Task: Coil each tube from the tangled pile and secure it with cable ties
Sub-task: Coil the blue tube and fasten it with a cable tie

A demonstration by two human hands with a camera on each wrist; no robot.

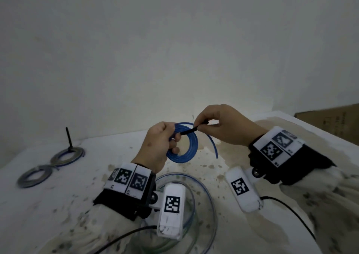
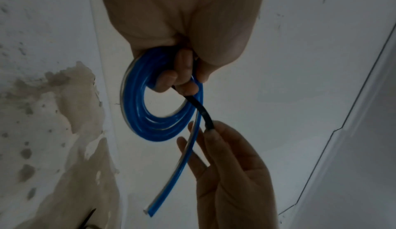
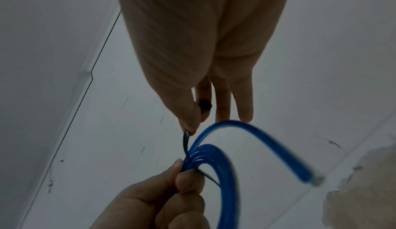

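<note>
Left hand (image 1: 159, 146) holds the blue coil (image 1: 183, 146) up above the table (image 1: 58, 195), fingers (image 2: 182, 66) curled through its centre and clamped on the loops. Coil's loose end (image 1: 212, 146) sticks out on the side away from the left hand, hanging free. Right hand (image 1: 223, 125) just beside coil, thumb and forefinger pinched on the black cable tie (image 1: 191, 130); other fingers (image 3: 244, 100) straight, a bit apart. Tie runs from right hand's pinch across coil's top to left hand's fingers, touching the loops. Clear tubing (image 1: 204, 205) lies on table below coil, under the wrists. Two grey coils (image 1: 50, 166) on table well left of blue coil, touching each other, a black peg (image 1: 69, 137) upright in the far one. Cardboard (image 1: 330, 121) far right of coil.
</note>
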